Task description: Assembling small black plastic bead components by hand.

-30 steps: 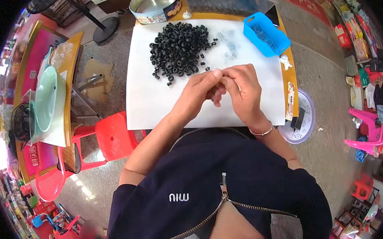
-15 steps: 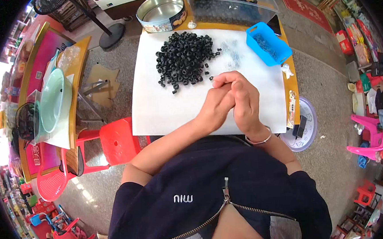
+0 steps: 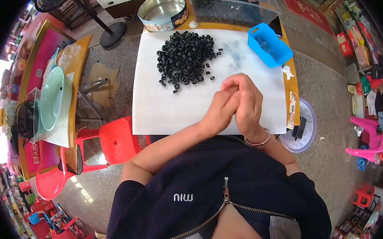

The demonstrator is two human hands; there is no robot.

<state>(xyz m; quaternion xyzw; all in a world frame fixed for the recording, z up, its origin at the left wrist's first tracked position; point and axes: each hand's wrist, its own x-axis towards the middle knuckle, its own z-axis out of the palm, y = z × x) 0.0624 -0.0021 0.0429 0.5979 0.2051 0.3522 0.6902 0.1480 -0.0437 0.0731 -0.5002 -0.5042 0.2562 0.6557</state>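
Now the left hand (image 3: 219, 111) and the right hand (image 3: 248, 102) are pressed together over the white sheet (image 3: 163, 103) on the counter (image 3: 292, 88), with the fingers of both curled inward against each other. The grip of each hand is closed, but what it closes on is hidden between the fingers, so one cannot tell if a small piece is inside. Compared with one second ago, the hands have come a little closer together and nearer to the body; before, the fingertips of both hands met more openly, and now the knuckles cover everything. This probably means that the person is pushing or fitting something small between the fingers, although the piece itself does not show. The pile of black rings (image 3: 186, 60) lies on the sheet beyond the hands and a little to their left, well apart from them, and it looks the same as in the earlier pictures. Beyond the right hand and to its right stands the blue tray (image 3: 270, 45). Farther beyond the pile are the round metal tin (image 3: 162, 10) and the clear plastic box (image 3: 232, 3).
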